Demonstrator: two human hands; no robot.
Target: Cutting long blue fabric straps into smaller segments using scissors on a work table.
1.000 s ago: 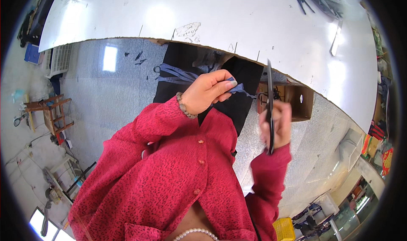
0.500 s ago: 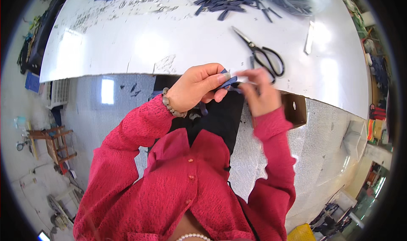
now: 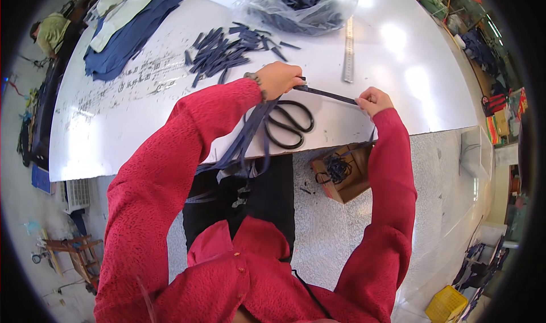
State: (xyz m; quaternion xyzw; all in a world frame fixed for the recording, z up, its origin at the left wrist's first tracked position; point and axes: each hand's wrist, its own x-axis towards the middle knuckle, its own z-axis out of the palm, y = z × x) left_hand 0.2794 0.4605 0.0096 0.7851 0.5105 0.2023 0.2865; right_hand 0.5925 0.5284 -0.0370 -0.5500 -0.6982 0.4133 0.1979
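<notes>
Over the white table [image 3: 432, 95], my left hand [image 3: 278, 79] is closed on a dark blue strip [image 3: 331, 94], and my right hand [image 3: 372, 101] pinches the strip farther along, so it stretches nearly straight between them. A bunch of similar strips [image 3: 245, 132] hangs from beside my left hand over the near edge. Black-handled scissors [image 3: 284, 142] lie just below that hand, their blades hidden under it. Beyond my hands are a scattered pile of short dark strips [image 3: 216, 53] and a clear ruler [image 3: 348, 56].
Folded blue and pale fabric [image 3: 122, 36] lies at back left, a plastic bag of dark pieces [image 3: 307, 13] at back centre. Below the near edge is a cardboard box [image 3: 350, 183] with tangled strips. A co-worker [image 3: 54, 33] is at far left, a yellow basket [image 3: 446, 303] at lower right.
The scissors left my right hand for the table. Both hands have moved forward over the table and apart, drawing the strip out between them. The view has shifted to show more tabletop.
</notes>
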